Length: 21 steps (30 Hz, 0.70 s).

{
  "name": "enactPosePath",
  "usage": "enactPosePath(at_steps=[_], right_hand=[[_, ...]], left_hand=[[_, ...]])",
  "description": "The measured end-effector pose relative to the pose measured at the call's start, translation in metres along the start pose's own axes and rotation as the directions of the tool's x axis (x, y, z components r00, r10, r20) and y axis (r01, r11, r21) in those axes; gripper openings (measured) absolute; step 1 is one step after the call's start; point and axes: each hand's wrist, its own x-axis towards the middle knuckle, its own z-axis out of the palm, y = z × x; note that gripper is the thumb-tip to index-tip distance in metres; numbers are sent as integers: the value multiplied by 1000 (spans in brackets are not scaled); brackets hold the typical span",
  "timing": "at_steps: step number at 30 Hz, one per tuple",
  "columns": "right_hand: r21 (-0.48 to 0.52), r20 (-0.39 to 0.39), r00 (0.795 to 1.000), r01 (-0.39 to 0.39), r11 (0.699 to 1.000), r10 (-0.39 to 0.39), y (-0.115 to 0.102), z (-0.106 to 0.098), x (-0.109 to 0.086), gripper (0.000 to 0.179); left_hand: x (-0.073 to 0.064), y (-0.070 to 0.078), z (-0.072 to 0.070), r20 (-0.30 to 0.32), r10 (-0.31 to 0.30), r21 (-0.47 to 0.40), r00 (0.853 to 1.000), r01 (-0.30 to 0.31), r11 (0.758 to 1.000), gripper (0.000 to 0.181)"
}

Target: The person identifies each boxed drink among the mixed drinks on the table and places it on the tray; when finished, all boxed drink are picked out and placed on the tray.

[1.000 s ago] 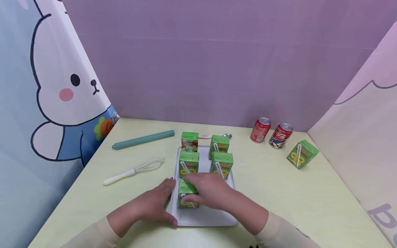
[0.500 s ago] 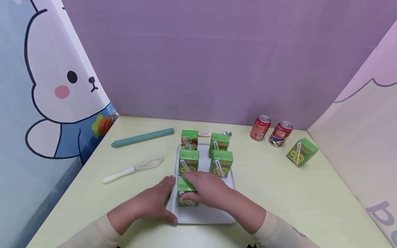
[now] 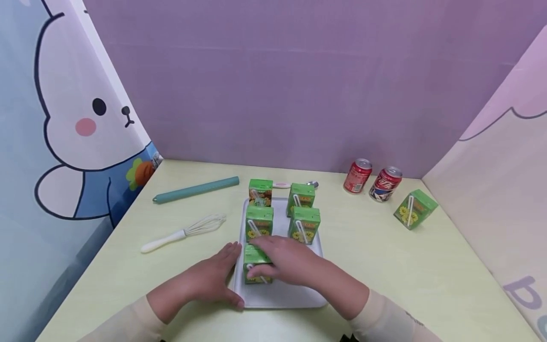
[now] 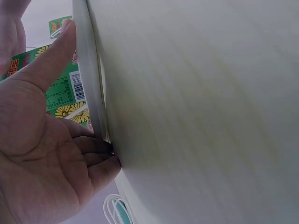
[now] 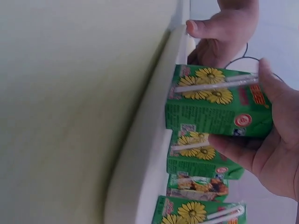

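My right hand (image 3: 290, 259) grips a green juice box (image 3: 258, 266) at the near left of the white tray (image 3: 295, 299). In the right wrist view its thumb lies along the straw side and the fingers are behind; the juice box (image 5: 210, 102) has its base right at the tray. My left hand (image 3: 211, 278) rests against the tray's left edge, thumb at the front corner and fingers spread along the side, as the left wrist view also shows of the hand (image 4: 46, 135). Farther back on the tray stand more juice boxes: middle left (image 3: 259, 221), middle right (image 3: 304, 223), back right (image 3: 301, 197) and back left (image 3: 260, 190).
A white whisk (image 3: 183, 233) and a teal rolling-pin-like stick (image 3: 196, 190) lie on the left. Behind the tray is a spoon with a pink handle (image 3: 281, 185). Two red cans (image 3: 357, 176) stand at the back right, near a tilted juice box (image 3: 415, 209).
The view has tilted slightly, shifting the scene a little upward. Both hands keep their places, the right on the near juice box and the left at the tray edge.
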Motion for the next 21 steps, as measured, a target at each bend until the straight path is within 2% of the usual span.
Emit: enactPosePath(at_steps=[4, 7, 9, 12, 15, 21], right_hand=[[49, -21, 999, -29, 998, 30, 7, -15, -7, 75], [66, -90, 994, -59, 996, 65, 17, -35, -15, 71], [93, -155, 983, -89, 992, 102, 28, -49, -21, 66], [111, -251, 953, -145, 983, 169, 49, -70, -33, 60], [87, -329, 918, -202, 976, 219, 73, -89, -45, 58], [90, -452, 834, -310, 946, 316, 126, -116, -70, 52]], left_hand=[[0, 1, 0, -2, -5, -8, 1000, 5, 1000, 135], [1, 2, 0, -1, -10, -7, 1000, 10, 1000, 135], [1, 2, 0, 0, -12, -4, 1000, 12, 1000, 135], [1, 2, 0, -3, -13, 3, 1000, 13, 1000, 134], [1, 2, 0, -6, -16, 5, 1000, 16, 1000, 135], [0, 2, 1, -12, -20, -2, 1000, 19, 1000, 135]])
